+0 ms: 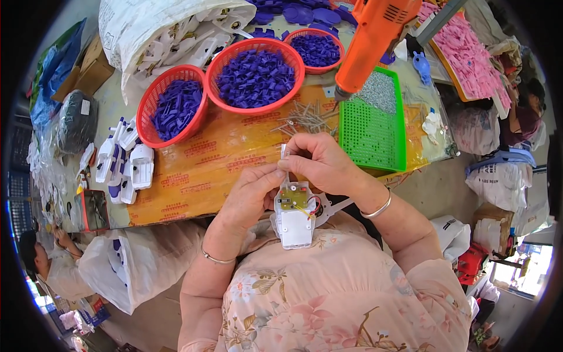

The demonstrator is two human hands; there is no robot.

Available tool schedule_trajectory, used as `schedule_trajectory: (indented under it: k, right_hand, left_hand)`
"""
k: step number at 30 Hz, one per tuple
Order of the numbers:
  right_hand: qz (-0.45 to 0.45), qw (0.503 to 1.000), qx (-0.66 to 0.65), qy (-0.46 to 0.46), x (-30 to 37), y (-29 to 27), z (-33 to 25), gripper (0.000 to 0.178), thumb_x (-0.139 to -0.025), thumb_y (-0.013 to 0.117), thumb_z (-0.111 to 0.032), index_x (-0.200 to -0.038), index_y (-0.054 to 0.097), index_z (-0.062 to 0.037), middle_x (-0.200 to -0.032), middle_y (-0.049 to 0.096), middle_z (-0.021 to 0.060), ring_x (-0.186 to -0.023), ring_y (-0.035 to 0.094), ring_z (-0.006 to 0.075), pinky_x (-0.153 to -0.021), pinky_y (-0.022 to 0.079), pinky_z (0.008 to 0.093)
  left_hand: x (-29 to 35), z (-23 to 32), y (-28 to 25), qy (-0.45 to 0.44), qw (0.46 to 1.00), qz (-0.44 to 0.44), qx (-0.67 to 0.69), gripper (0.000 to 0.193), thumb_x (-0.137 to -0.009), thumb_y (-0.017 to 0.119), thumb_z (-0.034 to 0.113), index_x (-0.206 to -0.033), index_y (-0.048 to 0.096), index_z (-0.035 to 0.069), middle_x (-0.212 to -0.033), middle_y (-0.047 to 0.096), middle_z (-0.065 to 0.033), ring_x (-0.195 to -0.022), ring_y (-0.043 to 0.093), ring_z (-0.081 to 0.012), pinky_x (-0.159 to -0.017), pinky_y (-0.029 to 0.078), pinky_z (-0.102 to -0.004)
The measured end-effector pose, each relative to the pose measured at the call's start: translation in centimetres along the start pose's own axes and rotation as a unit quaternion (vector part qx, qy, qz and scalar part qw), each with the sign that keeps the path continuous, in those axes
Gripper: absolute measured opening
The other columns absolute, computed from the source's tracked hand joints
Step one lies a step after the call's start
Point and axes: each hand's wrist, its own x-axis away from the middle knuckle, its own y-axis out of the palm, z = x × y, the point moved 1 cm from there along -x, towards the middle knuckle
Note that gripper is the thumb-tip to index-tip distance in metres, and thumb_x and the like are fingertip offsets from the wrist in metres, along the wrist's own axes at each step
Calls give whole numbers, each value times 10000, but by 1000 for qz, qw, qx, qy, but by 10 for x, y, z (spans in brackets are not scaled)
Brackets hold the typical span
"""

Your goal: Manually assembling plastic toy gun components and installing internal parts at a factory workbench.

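White casing (295, 230) in a fingertip pinch of both hands (250, 190) (324, 163), wrists angled inward.

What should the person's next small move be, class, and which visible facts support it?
Probably a gentle press by the right hand at the narrow end of the white housing, with the left hand steadying it: both hands' fingertips are close together there, and the circuit board lies exposed.

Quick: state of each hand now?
Left hand: closed, holding the white casing.
Right hand: closed in a pinch at the casing's narrow end; anything pinched can't be told.
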Motion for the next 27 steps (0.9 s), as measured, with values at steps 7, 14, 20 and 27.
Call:
schedule_trajectory:
  k: [7, 14, 20, 27]
  right_hand:
    - [4, 999, 28, -15, -1, 1, 5, 85, -829, 633, -63, -801, 588, 3, -710, 548, -25, -652, 467, 41, -567, 407, 212]
    - [10, 1000, 15, 3, -1, 3, 7, 87, -826, 638, -59, -787, 586, -1, -707, 548, -28, -645, 470, 38, -561, 410, 210]
    - [27, 1000, 4, 0, -1, 5, 7, 136, -804, 646, -67, -726, 574, 18, -657, 560, 1, -601, 484, 58, -526, 416, 243]
    - [30, 999, 7, -9, -1, 5, 4, 139, -799, 643, -67, -724, 557, 13, -640, 556, 5, -583, 481, 64, -515, 410, 247]
  left_hand:
    - [2, 3, 2, -4, 1000, -3, -6, 252, -921, 526, 206, -1036, 623, 4, -832, 615, -5, -658, 563, -49, -559, 472, -187]
    - [1, 0, -3, -6, 1000, -13, 0, 256, -927, 517, 192, -1046, 626, -9, -853, 622, -14, -689, 576, -55, -592, 490, -195]
    - [2, 0, -2, -3, 1000, -10, -3, 251, -934, 503, 166, -1060, 621, -17, -873, 619, -15, -693, 572, -59, -591, 477, -190]
    - [3, 3, 2, 16, 999, -13, -30, 249, -928, 515, 166, -1047, 624, -24, -855, 607, 0, -686, 541, -44, -585, 444, -186]
